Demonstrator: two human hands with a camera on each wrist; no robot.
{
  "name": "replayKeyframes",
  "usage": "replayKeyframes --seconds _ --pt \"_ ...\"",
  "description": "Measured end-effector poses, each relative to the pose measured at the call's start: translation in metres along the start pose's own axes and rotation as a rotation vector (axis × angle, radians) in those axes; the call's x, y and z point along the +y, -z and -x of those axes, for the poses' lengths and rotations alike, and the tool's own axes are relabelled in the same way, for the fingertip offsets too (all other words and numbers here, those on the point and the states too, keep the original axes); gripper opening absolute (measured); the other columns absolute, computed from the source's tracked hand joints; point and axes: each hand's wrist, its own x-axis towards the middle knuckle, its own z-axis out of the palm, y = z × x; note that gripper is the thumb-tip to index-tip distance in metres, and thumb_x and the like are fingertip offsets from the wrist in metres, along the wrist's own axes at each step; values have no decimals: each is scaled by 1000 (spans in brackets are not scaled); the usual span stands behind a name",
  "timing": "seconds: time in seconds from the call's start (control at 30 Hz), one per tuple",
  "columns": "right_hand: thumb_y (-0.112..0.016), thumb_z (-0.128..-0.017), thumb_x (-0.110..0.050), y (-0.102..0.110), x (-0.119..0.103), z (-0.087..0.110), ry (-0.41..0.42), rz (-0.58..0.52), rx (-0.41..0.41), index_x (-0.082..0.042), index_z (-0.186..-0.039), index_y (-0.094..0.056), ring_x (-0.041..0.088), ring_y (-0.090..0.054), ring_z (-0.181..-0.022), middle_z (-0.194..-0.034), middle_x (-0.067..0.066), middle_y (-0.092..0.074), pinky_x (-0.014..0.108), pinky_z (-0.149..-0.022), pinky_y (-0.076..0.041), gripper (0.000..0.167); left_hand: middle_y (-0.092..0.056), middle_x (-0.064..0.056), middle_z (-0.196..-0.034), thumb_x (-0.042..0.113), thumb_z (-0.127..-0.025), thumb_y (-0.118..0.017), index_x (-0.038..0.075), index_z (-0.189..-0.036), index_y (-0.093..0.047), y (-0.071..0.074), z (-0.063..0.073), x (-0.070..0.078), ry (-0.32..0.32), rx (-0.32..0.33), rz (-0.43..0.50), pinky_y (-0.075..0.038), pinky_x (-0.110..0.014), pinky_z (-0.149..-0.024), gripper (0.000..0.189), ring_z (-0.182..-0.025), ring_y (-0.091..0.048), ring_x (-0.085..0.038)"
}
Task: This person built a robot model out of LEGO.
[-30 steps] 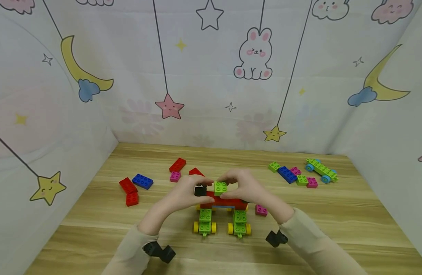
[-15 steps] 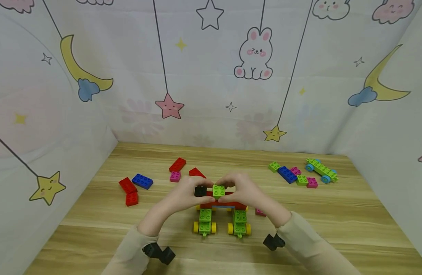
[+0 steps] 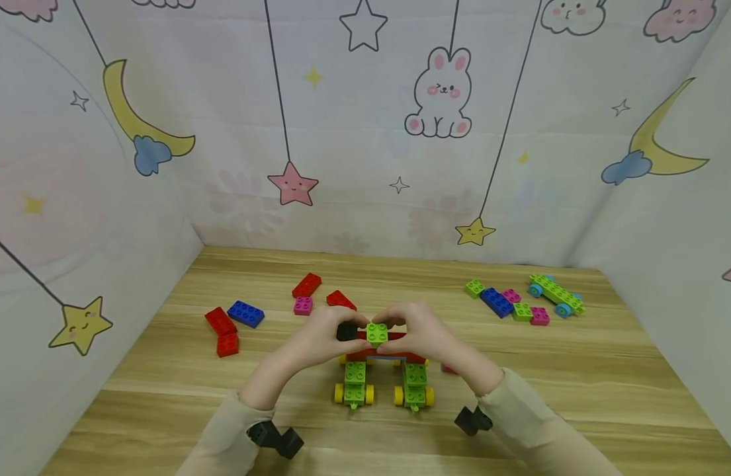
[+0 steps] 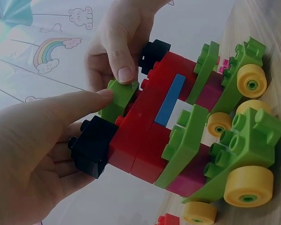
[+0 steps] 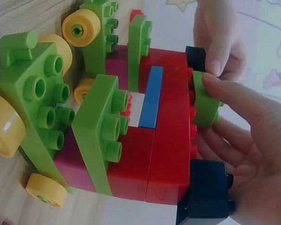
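Observation:
In the head view a light green 2x2 brick [image 3: 377, 333] is over the top of a red brick assembly [image 3: 391, 354]. My right hand [image 3: 421, 335] pinches it between thumb and fingers. From the other side, my left hand [image 3: 331, 336] holds it too, thumb tip on its side in the left wrist view. The brick looks slightly tilted on the red studs there. A black brick [image 4: 96, 143] stands at the left end, beside my left fingers, and another black brick [image 5: 208, 190] at the right end. Below, two green wheeled bases [image 3: 354, 383] with yellow wheels carry the assembly; a blue strip [image 5: 151, 98] runs underneath.
Red bricks [image 3: 221, 322] and a blue brick [image 3: 246, 314] lie to the left. Behind my left hand are a pink brick [image 3: 303, 305] and more red ones. Several bricks and a green base with blue wheels [image 3: 556, 294] sit back right. A patterned cloth [image 3: 365, 152] encloses the table.
The green brick has shifted left and slightly down onto the middle of the red top, my right hand moving with it. The left hand has hardly moved.

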Motion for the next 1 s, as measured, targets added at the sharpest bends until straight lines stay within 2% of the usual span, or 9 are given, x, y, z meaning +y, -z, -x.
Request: replayKeyframes --seconds 0.27,0.4,0.6,0.87,1.0 --pt "-79 -82 -21 2 4 2 -11 -4 -1 -6 -116 -70 22 -67 -99 -110 8 -72 42 -90 -55 38 -72 -6 -107 22 -88 -74 7 -113 -71 1 0 1 16 -12 -4 -56 -26 -81 29 -95 -67 -19" --pt "-79 -83 -20 2 4 2 -26 -7 -8 -7 -115 -71 20 -69 -97 -106 6 -73 41 -89 -56 36 -72 -6 -107 23 -88 -74 7 -114 -70 1 0 1 14 -17 6 -56 -24 -79 30 -94 -67 -18" --pt "-79 -83 -20 1 3 2 -52 -18 -11 -7 -115 -72 19 -70 -95 -105 5 -74 40 -89 -56 36 -72 -7 -108 20 -88 -74 6 -115 -70 -1 -1 -1 1 -10 22 -56 -27 -81 31 -96 -68 -24" --pt "-79 -83 -19 1 3 1 -80 -30 -24 -6 -115 -72 21 -70 -96 -106 7 -74 40 -89 -56 35 -73 -6 -106 21 -88 -74 7 -114 -71 -2 -1 -1 6 -17 23 -58 -31 -79 29 -92 -68 -18" --pt "-79 -83 -17 1 2 1 -99 -35 -30 -6 -115 -72 21 -70 -97 -107 7 -74 41 -89 -56 35 -73 -5 -106 21 -88 -74 7 -113 -72 -2 -1 0 10 -23 21 -57 -29 -79 29 -91 -67 -18"
